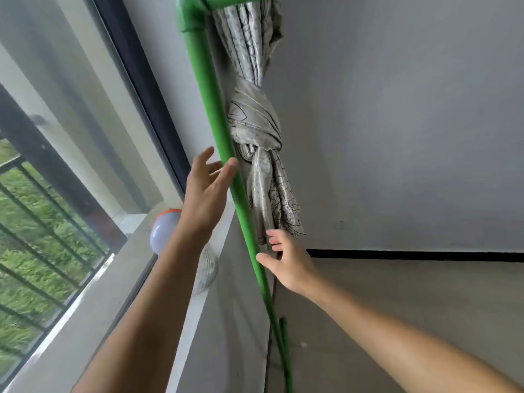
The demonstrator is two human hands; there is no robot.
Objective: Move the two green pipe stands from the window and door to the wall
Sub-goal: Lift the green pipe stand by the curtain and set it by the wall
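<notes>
A green pipe stand rises beside the window, its upright running from the floor to an elbow joint at the top, where a crossbar goes right. A knotted grey patterned curtain hangs from that crossbar behind the upright. My left hand is at mid-height with fingers spread; its thumb tip touches the pipe, not closed around it. My right hand is lower, to the right of the pipe, fingers apart, thumb against the pipe. A short green foot piece shows near the floor. The second stand is out of view.
The window with a dark frame and outdoor railing fills the left. On the sill lie a white bulb with an orange collar and a netted white object. A grey wall with a black baseboard is at right.
</notes>
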